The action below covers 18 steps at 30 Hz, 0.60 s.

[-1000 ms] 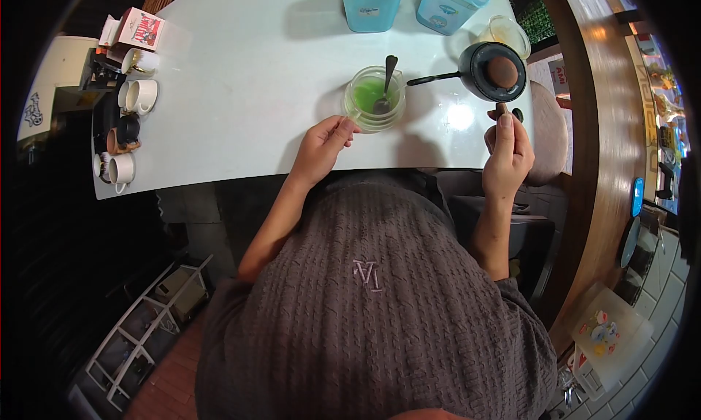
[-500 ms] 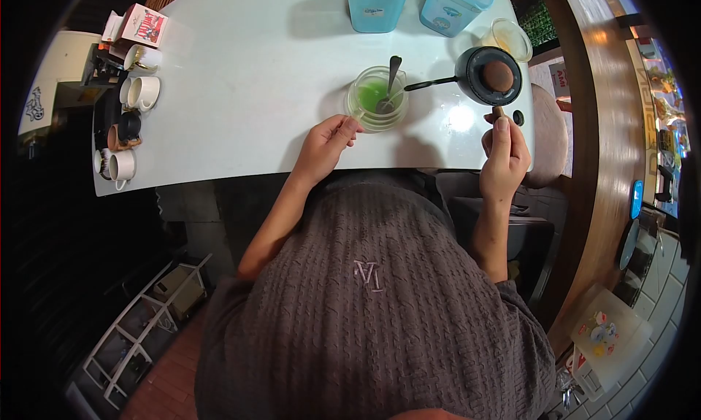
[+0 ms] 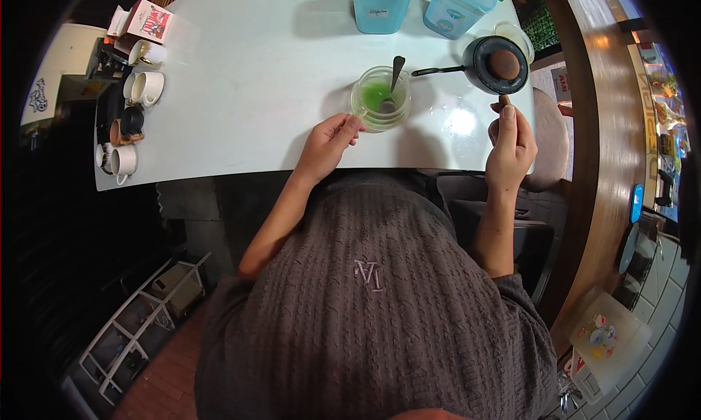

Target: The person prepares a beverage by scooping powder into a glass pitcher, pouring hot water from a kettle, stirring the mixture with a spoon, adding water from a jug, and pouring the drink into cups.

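Note:
A clear glass jug [image 3: 365, 118] with green liquid stands on the white table, and a dark-handled spoon [image 3: 397, 75] leans in it. My left hand [image 3: 334, 144] is closed on the jug's handle at its near left side. To the right, my right hand [image 3: 510, 144] is closed on the handle of a black kettle [image 3: 475, 75]. The kettle has a brown lid knob and a long thin spout that points left toward the jug. Its spout tip is beside the jug's rim, and no stream shows from it.
Two blue tubs [image 3: 380, 15] stand at the back, with a round clear container [image 3: 523, 35] behind the kettle. Several cups [image 3: 150, 89] and a red-and-white box [image 3: 150, 21] line the table's left end. A brown stool [image 3: 549, 139] is at the right.
The kettle and my right hand moved left, the spout reaching over the jug with a thin stream, then back right and slightly up. The stream is gone. My left hand keeps its hold.

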Each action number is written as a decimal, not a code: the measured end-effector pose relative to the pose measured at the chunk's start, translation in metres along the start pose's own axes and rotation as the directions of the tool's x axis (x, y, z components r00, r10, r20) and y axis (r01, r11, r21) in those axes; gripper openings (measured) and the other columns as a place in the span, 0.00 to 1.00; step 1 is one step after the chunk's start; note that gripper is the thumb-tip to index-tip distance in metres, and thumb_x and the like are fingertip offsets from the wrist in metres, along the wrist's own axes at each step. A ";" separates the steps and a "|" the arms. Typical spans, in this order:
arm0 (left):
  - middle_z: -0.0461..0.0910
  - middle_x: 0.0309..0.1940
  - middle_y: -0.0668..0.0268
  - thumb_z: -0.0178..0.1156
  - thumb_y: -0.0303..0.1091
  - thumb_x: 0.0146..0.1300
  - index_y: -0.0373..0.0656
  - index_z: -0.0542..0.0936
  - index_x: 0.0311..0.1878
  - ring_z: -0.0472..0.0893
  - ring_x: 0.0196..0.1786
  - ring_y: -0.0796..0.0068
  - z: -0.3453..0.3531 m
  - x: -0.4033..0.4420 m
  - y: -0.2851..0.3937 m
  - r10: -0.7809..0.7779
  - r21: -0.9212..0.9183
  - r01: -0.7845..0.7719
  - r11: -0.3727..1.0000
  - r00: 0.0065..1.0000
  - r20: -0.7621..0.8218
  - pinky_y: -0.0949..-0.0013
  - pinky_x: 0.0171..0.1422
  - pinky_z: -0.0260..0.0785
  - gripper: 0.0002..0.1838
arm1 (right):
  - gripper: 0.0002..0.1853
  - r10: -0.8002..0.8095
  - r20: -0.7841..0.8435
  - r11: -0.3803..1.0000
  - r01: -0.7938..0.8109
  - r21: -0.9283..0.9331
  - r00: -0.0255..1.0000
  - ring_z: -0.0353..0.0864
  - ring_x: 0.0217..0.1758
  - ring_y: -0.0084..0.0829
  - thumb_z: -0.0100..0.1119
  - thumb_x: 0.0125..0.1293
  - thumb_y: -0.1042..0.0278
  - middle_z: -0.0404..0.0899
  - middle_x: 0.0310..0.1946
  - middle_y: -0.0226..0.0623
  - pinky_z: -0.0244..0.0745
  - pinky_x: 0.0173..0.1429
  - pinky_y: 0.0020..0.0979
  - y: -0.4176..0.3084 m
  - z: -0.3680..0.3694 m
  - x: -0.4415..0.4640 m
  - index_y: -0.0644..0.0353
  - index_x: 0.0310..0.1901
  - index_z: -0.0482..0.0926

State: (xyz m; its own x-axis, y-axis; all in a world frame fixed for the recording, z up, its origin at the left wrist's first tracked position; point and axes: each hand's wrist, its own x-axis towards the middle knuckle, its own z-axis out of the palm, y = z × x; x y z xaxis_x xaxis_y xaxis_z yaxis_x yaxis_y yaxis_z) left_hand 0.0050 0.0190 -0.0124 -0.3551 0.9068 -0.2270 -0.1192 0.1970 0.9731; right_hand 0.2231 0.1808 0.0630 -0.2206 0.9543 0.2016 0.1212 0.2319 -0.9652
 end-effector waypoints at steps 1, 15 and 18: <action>0.73 0.28 0.74 0.50 0.48 0.72 0.40 0.79 0.39 0.70 0.33 0.87 0.000 0.000 0.000 -0.005 -0.001 0.005 1.000 1.000 -0.003 0.81 0.39 0.62 0.19 | 0.16 0.000 -0.003 1.000 0.000 0.011 1.000 0.60 0.23 0.12 0.51 0.72 0.65 0.66 0.20 0.22 0.52 0.27 0.17 0.000 0.001 0.001 0.73 0.42 0.79; 0.73 0.28 0.74 0.50 0.48 0.72 0.40 0.79 0.39 0.70 0.33 0.87 0.001 -0.001 -0.001 -0.005 -0.016 0.005 1.000 1.000 -0.021 0.81 0.39 0.62 0.20 | 0.17 0.000 -0.014 1.000 0.001 0.025 1.000 0.61 0.23 0.12 0.52 0.71 0.64 0.67 0.21 0.23 0.54 0.28 0.17 0.001 0.004 0.013 0.74 0.44 0.79; 0.73 0.28 0.74 0.50 0.48 0.72 0.40 0.79 0.40 0.70 0.33 0.87 0.002 -0.001 -0.001 -0.009 -0.018 0.009 1.000 1.000 -0.022 0.81 0.39 0.62 0.20 | 0.17 -0.012 -0.017 1.000 0.012 0.016 1.000 0.60 0.23 0.12 0.52 0.71 0.64 0.66 0.20 0.22 0.54 0.28 0.18 0.002 0.002 0.016 0.74 0.44 0.79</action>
State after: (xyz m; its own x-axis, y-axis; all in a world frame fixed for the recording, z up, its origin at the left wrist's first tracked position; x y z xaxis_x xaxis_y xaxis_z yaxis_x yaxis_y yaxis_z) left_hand 0.0070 0.0183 -0.0127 -0.3742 0.8966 -0.2366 -0.1387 0.1982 0.9703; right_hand 0.2175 0.1958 0.0637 -0.2056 0.9546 0.2155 0.1035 0.2402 -0.9652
